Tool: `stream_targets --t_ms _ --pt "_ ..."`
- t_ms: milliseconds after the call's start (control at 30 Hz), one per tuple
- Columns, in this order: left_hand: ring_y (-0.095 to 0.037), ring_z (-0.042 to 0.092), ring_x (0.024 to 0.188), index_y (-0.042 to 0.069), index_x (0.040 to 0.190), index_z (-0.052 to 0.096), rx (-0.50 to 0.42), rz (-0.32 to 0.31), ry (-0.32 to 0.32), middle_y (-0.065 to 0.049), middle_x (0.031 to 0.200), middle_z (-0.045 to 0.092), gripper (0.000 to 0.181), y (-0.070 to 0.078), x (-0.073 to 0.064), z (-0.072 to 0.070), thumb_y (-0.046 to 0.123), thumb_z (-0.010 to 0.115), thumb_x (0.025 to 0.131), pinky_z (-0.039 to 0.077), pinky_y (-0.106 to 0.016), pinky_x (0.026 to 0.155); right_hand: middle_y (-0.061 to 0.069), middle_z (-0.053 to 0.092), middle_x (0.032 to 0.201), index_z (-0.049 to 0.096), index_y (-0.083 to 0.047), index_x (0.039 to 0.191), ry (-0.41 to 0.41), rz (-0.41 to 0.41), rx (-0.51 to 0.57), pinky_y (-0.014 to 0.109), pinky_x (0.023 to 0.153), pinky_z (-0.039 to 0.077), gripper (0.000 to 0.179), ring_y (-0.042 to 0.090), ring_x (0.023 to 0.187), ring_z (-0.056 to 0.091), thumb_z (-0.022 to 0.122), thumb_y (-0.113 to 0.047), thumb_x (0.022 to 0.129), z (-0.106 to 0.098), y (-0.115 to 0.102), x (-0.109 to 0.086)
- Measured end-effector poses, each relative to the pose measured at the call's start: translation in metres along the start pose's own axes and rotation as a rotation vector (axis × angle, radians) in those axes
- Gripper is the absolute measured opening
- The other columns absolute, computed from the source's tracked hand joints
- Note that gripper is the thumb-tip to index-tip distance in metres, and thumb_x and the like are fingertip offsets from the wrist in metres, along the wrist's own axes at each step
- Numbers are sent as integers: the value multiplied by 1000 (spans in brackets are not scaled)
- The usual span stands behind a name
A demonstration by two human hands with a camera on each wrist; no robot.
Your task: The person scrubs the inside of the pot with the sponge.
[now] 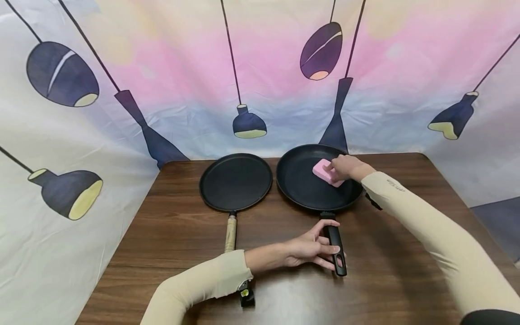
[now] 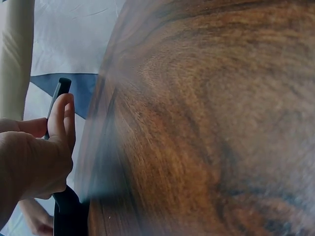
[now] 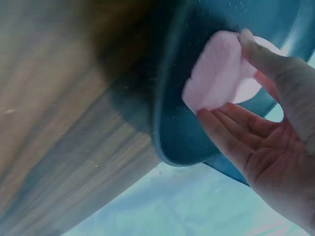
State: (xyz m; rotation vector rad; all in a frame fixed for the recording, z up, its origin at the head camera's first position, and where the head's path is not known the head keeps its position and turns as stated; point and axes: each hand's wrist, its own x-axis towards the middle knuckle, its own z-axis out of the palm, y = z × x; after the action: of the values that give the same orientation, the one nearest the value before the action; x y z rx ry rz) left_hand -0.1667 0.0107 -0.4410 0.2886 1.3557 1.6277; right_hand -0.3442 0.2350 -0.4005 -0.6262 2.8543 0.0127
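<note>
A black frying pan [image 1: 300, 189] with raised sides lies at the right of the table's far half, its black handle [image 1: 335, 243] toward me. My left hand [image 1: 310, 248] grips that handle, thumb on top and fingers curled beneath; the left wrist view shows the handle [image 2: 60, 88] between thumb and fingers. Over the right part of the pan, my right hand [image 1: 347, 167] pinches a pink sponge [image 1: 325, 171] against the inner surface. In the right wrist view, thumb and fingertips hold opposite edges of the sponge [image 3: 216, 73], which bends between them.
Left of the frying pan lies a flat, shallow black pan [image 1: 235, 180] with a light wooden handle [image 1: 230, 232], partly behind my left sleeve. Both pans rest on a brown wooden table [image 1: 162, 234]. A cloth backdrop [image 1: 183, 81] with printed lamps hangs behind the far edge.
</note>
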Motion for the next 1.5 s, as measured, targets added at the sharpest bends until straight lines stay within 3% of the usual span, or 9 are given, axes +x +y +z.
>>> stream_targets --t_ms 167,367,567,800,1000,1200,1333,1500 --pt "-26 72 93 33 145 36 9 -7 5 -26 125 67 57 4 2 -1 -1 55 103 58 -54 96 9 69 80 68 -4 132 -32 -85 46 31 62 50 52 17 65 54 82 -25 87 3 -9 -30" --pt "-26 72 91 32 144 37 5 3 14 -20 118 69 57 5 3 -1 -1 57 103 59 -54 94 -1 51 63 69 -7 133 45 -210 76 24 55 37 53 13 59 40 83 -29 87 9 -28 -46" --pt "-32 73 98 33 144 38 -2 -1 13 -22 120 69 56 1 -1 0 0 57 103 59 -54 94 4 59 74 68 -13 134 89 -218 63 26 60 44 54 14 66 45 81 -38 88 17 -52 -45" --pt "-24 71 89 28 150 34 -23 2 1 -19 119 69 59 -5 -3 3 0 57 103 61 -52 92 10 69 90 68 -19 136 98 -335 17 25 58 44 49 13 64 46 80 -27 89 24 -70 -39" --pt "-25 72 93 28 149 32 -16 19 4 -26 125 67 58 -1 2 7 1 56 103 60 -51 94 10 73 120 67 -20 138 -6 -344 103 24 63 39 51 12 76 49 80 -15 89 11 -54 -47" --pt "-43 70 108 29 147 36 -10 27 30 -25 121 68 57 -1 -2 10 -1 56 103 60 -53 94 18 68 128 67 -14 136 -73 -285 200 25 65 44 53 18 81 54 79 -4 85 5 -27 -57" --pt "-45 67 117 28 148 34 -14 27 28 -27 122 66 58 1 0 8 -2 55 103 59 -53 95 18 69 116 64 -12 137 -48 -184 164 29 66 48 56 20 79 55 79 -2 84 1 -6 -56" --pt "-43 66 120 27 152 30 -8 15 15 -28 125 66 61 0 1 7 -1 55 103 59 -51 96 14 65 97 65 -12 135 50 -96 53 39 66 52 55 26 80 57 78 1 84 6 15 -48"
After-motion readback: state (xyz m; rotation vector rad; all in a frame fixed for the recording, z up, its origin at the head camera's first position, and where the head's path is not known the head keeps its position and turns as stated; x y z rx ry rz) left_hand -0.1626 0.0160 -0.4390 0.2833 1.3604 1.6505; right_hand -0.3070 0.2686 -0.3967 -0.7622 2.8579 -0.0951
